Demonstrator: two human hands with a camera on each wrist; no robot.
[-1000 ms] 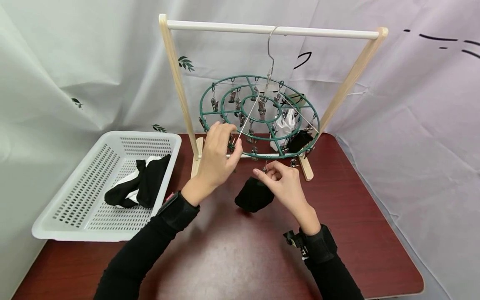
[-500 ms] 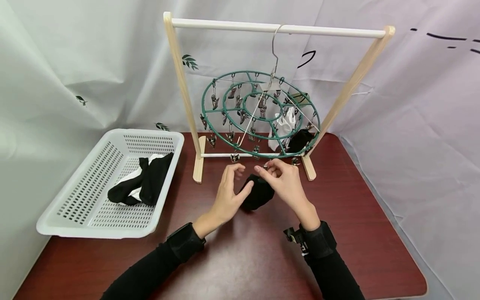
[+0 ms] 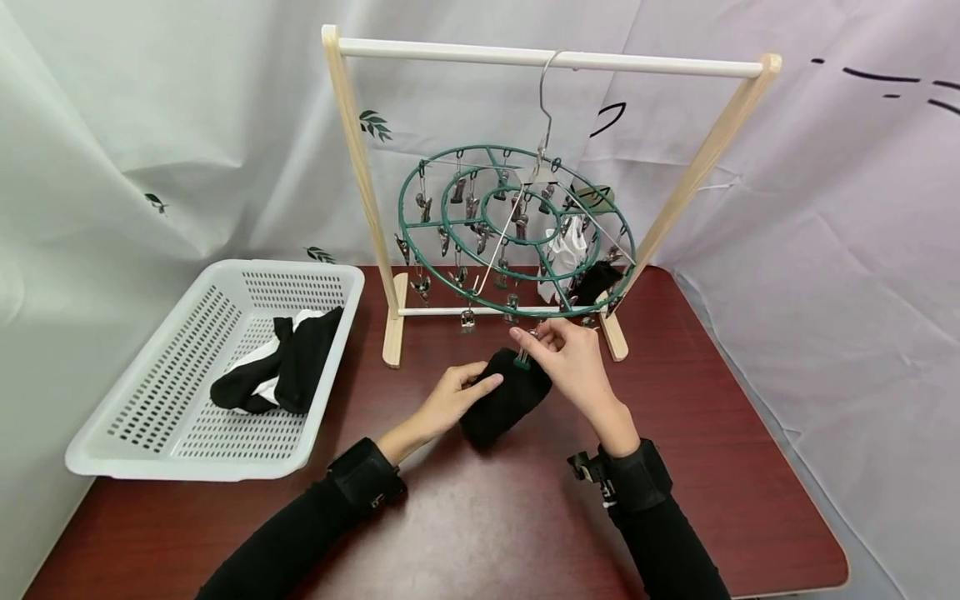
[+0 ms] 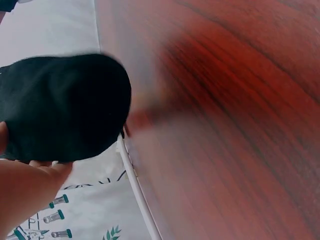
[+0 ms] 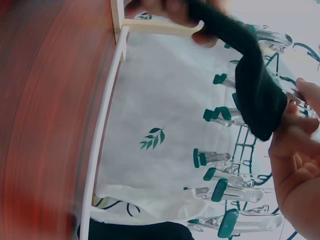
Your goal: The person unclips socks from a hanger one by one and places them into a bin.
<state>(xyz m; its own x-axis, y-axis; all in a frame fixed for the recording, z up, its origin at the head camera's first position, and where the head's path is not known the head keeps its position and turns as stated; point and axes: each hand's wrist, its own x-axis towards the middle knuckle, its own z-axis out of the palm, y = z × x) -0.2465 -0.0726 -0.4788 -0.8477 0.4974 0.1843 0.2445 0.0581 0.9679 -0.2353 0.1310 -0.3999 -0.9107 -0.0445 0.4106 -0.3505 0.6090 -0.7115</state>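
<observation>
A black cloth is held by both hands below the near rim of the ring hanger.
The left hand pinches the left edge of the black cloth, thumb on top; the right hand, fingers curled in tightly, pinches a green-tipped clip at its upper edge, though I can't tell whether the clip has bitten. On the right of the green ring hanger, a white cloth and another dark cloth seem already hung, so I'd call it partway along: a black-and-white pile lies in the white basket at left. The ring tilts towards the near side, under the wooden stand; loose clips dangle close to the hands and could snag.
</observation>
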